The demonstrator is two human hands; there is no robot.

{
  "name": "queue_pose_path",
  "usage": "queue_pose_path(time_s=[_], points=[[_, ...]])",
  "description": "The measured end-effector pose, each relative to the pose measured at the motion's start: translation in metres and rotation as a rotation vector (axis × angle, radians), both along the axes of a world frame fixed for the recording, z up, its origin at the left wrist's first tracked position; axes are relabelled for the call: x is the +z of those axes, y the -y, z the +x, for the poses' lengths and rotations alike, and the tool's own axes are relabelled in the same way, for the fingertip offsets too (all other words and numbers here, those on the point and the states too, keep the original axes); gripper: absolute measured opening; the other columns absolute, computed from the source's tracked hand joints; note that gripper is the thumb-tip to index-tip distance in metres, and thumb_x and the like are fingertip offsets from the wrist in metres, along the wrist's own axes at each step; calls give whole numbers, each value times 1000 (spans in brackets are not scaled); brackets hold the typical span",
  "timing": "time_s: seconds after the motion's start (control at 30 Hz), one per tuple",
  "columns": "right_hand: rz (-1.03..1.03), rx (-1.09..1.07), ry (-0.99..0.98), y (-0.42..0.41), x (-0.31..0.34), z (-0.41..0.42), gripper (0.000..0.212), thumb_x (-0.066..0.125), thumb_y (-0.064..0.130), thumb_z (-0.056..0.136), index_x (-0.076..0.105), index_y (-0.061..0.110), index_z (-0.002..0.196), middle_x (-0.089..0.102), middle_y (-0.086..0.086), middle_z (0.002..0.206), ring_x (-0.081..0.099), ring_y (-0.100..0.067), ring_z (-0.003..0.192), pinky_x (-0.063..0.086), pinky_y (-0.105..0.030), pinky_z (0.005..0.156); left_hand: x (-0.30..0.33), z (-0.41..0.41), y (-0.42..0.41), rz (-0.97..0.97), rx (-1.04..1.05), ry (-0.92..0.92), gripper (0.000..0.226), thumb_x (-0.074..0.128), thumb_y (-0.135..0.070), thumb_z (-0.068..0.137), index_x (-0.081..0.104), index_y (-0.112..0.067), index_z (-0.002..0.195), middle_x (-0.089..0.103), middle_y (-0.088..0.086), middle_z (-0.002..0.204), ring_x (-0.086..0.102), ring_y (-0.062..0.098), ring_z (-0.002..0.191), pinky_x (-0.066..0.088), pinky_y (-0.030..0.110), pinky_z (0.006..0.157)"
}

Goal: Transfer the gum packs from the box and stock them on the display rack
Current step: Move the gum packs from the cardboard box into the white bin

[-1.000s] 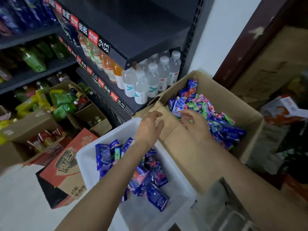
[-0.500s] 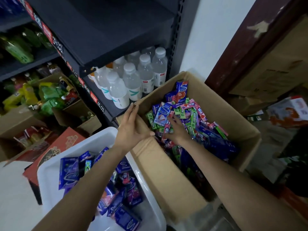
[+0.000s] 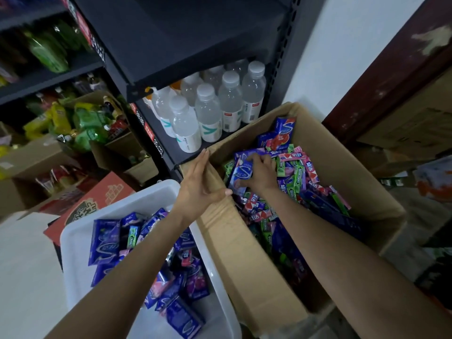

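Note:
A large cardboard box (image 3: 342, 167) stands on the floor, full of blue, green and pink gum packs (image 3: 296, 177). My left hand (image 3: 198, 184) rests on the box's left flap with straight fingers and the thumb over the edge. My right hand (image 3: 259, 174) reaches inside and grips a blue gum pack (image 3: 241, 176) on top of the heap. Left of the box, a white plastic bin (image 3: 80, 231) holds several blue and purple gum packs (image 3: 105, 241).
A dark shelf rack (image 3: 171, 40) stands right behind the box, with clear water bottles (image 3: 208, 118) on its low shelf. Open cartons of drinks (image 3: 85, 126) and a red carton (image 3: 102, 194) crowd the floor at left. A white wall and brown door frame (image 3: 391, 69) lie at right.
The view has dipped closer to the box. My left hand has settled on the flap, and my right hand has moved from the near heap to the far-left packs and taken hold of a blue one.

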State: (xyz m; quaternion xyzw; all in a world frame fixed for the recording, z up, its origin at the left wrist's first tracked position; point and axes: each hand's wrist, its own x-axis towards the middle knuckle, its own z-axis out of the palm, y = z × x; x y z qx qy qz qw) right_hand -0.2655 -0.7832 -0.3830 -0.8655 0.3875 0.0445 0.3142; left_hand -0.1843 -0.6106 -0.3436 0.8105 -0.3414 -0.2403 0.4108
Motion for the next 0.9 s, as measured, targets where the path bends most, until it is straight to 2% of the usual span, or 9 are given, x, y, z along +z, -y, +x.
queue_pose_path(time_s=[0.13, 0.23, 0.33, 0.47, 0.6, 0.67, 0.73, 0.83, 0.9], points=[[253, 43, 225, 6, 13, -8, 40, 75, 9, 76, 41, 10, 96, 52, -14, 99, 47, -22, 86, 35, -31, 65, 0, -2, 0, -15, 2, 0, 108, 72, -52, 62, 19, -18, 150, 21, 0, 155, 20, 8, 140, 19, 27, 115], [330, -3, 263, 7, 18, -17, 28, 68, 7, 83, 48, 7, 102, 54, -8, 96, 51, -20, 85, 40, -32, 72, 0, -1, 0, -16, 2, 2, 106, 78, -44, 67, 18, -17, 150, 21, 1, 155, 20, 11, 141, 20, 32, 117], [299, -35, 288, 7, 14, -20, 36, 66, 9, 85, 55, 3, 120, 55, -9, 106, 54, -23, 96, 42, -34, 85, 0, -1, 0, 0, -4, 17, 107, 73, -51, 64, 18, -17, 150, 21, 0, 156, 20, 12, 141, 20, 33, 117], [117, 85, 179, 17, 15, -6, 48, 60, 10, 90, 48, 14, 136, 37, -17, 129, 44, -25, 113, 31, -22, 96, 2, 7, -2, 6, 3, 30, 102, 78, -49, 64, 27, -20, 147, 32, -1, 149, 30, 14, 136, 29, 37, 113], [52, 243, -49, 27, 12, 15, 83, 71, 18, 82, 21, 12, 148, 22, -15, 151, 21, -32, 138, 22, -31, 109, 3, 11, -1, -8, 7, 39, 91, 80, -32, 71, 30, -18, 146, 37, 1, 143, 34, 14, 132, 31, 33, 111], [35, 279, -147, 32, 12, 19, 99, 75, 31, 77, 11, 9, 149, 22, -11, 153, 17, -31, 139, 19, -33, 110, 3, 9, 0, -7, 1, 41, 93, 79, -31, 72, 26, -15, 147, 34, 4, 146, 31, 15, 134, 28, 32, 112], [-53, 336, -225, 37, 15, 20, 103, 76, 46, 71, 18, 11, 148, 25, -10, 150, 19, -29, 136, 22, -36, 110, 3, 7, 1, -7, -2, 28, 96, 79, -30, 72, 23, -14, 148, 30, 5, 150, 28, 16, 137, 26, 33, 114], [-158, 390, -292, 36, 18, 19, 96, 78, 56, 61, 37, 18, 138, 36, -8, 135, 29, -27, 127, 28, -38, 102, 2, 7, 2, -6, 0, 21, 96, 78, -28, 73, 21, -14, 149, 26, 5, 152, 24, 16, 140, 24, 32, 115], [-95, 372, -240, 29, 16, 16, 81, 82, 50, 60, 42, 18, 123, 47, -8, 123, 41, -28, 117, 35, -38, 93, 2, 6, 2, -6, 0, 15, 95, 78, -28, 74, 21, -14, 149, 25, 4, 153, 23, 15, 140, 22, 30, 115]])
